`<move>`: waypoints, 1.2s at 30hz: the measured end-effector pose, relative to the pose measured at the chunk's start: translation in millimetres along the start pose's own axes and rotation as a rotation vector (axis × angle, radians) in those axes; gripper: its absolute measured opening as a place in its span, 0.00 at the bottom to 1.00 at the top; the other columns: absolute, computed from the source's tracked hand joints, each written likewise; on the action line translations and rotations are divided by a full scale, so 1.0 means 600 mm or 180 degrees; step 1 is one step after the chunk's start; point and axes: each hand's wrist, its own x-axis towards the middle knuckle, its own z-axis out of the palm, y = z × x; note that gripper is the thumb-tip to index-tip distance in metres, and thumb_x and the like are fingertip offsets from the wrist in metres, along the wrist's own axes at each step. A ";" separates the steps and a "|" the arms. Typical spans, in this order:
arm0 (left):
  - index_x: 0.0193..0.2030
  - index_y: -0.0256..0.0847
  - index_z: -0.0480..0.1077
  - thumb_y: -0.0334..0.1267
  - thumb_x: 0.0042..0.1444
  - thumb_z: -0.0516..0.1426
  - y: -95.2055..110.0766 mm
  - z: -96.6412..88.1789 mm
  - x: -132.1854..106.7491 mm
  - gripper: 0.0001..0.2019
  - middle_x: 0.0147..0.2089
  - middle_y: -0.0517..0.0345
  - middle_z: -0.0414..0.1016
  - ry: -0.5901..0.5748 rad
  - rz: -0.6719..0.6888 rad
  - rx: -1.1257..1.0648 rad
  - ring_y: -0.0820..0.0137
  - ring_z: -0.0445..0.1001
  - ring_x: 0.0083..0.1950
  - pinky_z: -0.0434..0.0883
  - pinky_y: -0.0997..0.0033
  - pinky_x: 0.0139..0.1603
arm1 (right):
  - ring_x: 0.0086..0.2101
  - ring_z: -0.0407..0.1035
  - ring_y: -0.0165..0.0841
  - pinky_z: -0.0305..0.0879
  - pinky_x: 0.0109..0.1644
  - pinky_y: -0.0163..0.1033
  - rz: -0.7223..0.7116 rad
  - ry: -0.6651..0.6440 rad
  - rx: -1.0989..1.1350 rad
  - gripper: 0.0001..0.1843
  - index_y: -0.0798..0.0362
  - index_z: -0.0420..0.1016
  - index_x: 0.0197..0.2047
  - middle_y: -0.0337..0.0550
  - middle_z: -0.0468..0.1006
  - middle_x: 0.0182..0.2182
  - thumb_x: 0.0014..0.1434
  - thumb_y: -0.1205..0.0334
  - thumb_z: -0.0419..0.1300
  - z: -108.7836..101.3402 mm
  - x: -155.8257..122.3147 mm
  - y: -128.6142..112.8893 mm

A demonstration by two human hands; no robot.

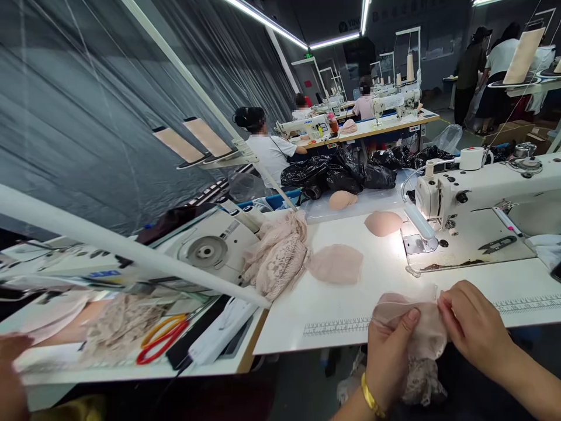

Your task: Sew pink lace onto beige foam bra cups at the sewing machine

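My left hand, with a gold-coloured band at the wrist, pinches a sheer pale pink fabric piece under its thumb. My right hand is closed on the upper right edge of the same piece, fingertips together. Patterned lace hangs below it, past the table's front edge. Beyond my hands, a flat sheer pink panel and a beige moulded cup lie on the white table. The sewing machine stands at the right with its lamp lit; thread snips rest on its bed.
Bunched lace lies at the table's left, beside a slanting white thread-stand pole. Farther left are a neighbouring machine, red-and-yellow scissors and another person's hand. Stacked cups and black bags sit behind.
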 end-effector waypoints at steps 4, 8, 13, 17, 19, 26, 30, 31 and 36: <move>0.36 0.37 0.76 0.45 0.43 0.76 0.015 -0.007 -0.004 0.20 0.33 0.56 0.80 0.0264 0.0086 -0.0038 0.66 0.79 0.35 0.76 0.68 0.41 | 0.28 0.59 0.35 0.57 0.32 0.41 0.0216 0.0029 -0.0262 0.13 0.47 0.58 0.33 0.37 0.62 0.28 0.72 0.64 0.53 -0.013 -0.008 0.053; 0.42 0.35 0.78 0.44 0.46 0.75 0.027 -0.001 0.007 0.21 0.39 0.49 0.82 -0.0097 -0.0118 -0.0054 0.62 0.81 0.40 0.77 0.66 0.45 | 0.47 0.69 0.41 0.69 0.48 0.44 0.0925 -0.0800 0.0867 0.09 0.45 0.69 0.51 0.47 0.74 0.48 0.73 0.53 0.54 -0.052 0.013 0.038; 0.47 0.37 0.78 0.46 0.48 0.74 0.021 -0.008 0.012 0.23 0.40 0.50 0.82 -0.0828 -0.0342 0.0196 0.63 0.80 0.39 0.75 0.68 0.40 | 0.49 0.70 0.42 0.71 0.52 0.45 0.1603 -0.1902 0.2478 0.24 0.47 0.70 0.58 0.46 0.75 0.49 0.67 0.41 0.60 -0.054 0.044 0.004; 0.35 0.40 0.80 0.44 0.55 0.70 0.049 -0.035 0.010 0.10 0.35 0.51 0.83 -0.1260 0.1135 0.1726 0.64 0.79 0.35 0.73 0.69 0.38 | 0.36 0.67 0.34 0.67 0.41 0.39 0.1183 -0.1910 0.2339 0.13 0.48 0.72 0.38 0.38 0.72 0.35 0.67 0.48 0.64 -0.091 0.046 0.012; 0.38 0.42 0.81 0.43 0.63 0.64 0.075 -0.044 0.010 0.08 0.39 0.49 0.85 -0.1823 0.2302 0.2347 0.63 0.80 0.39 0.74 0.65 0.44 | 0.34 0.68 0.35 0.67 0.39 0.39 0.0718 -0.2280 0.2121 0.08 0.47 0.75 0.37 0.39 0.74 0.32 0.66 0.54 0.65 -0.125 0.046 0.020; 0.49 0.46 0.81 0.26 0.62 0.63 0.105 -0.036 0.015 0.13 0.45 0.53 0.86 -0.2674 0.3413 0.3043 0.63 0.81 0.39 0.78 0.67 0.43 | 0.41 0.71 0.36 0.69 0.42 0.40 -0.0038 -0.1611 0.1278 0.12 0.42 0.76 0.52 0.43 0.75 0.41 0.67 0.66 0.62 -0.146 0.053 -0.006; 0.46 0.43 0.81 0.26 0.62 0.62 0.093 -0.036 0.013 0.10 0.45 0.52 0.86 -0.2673 0.3397 0.2991 0.64 0.81 0.40 0.79 0.67 0.43 | 0.41 0.68 0.35 0.68 0.41 0.39 -0.0371 -0.1814 0.1248 0.10 0.45 0.74 0.49 0.43 0.72 0.41 0.69 0.69 0.58 -0.116 0.051 -0.023; 0.45 0.44 0.81 0.26 0.63 0.62 0.091 -0.038 0.012 0.10 0.44 0.52 0.86 -0.2653 0.3376 0.2982 0.64 0.81 0.40 0.79 0.67 0.43 | 0.40 0.68 0.34 0.67 0.40 0.39 -0.0416 -0.1819 0.1265 0.09 0.46 0.74 0.47 0.43 0.71 0.40 0.69 0.69 0.57 -0.111 0.049 -0.023; 0.42 0.47 0.83 0.31 0.65 0.61 0.091 -0.046 0.009 0.08 0.42 0.54 0.86 -0.2570 0.3081 0.3046 0.62 0.82 0.39 0.80 0.65 0.43 | 0.37 0.67 0.34 0.66 0.37 0.39 -0.0370 -0.1738 0.1314 0.06 0.47 0.74 0.42 0.41 0.70 0.36 0.70 0.68 0.58 -0.111 0.043 -0.011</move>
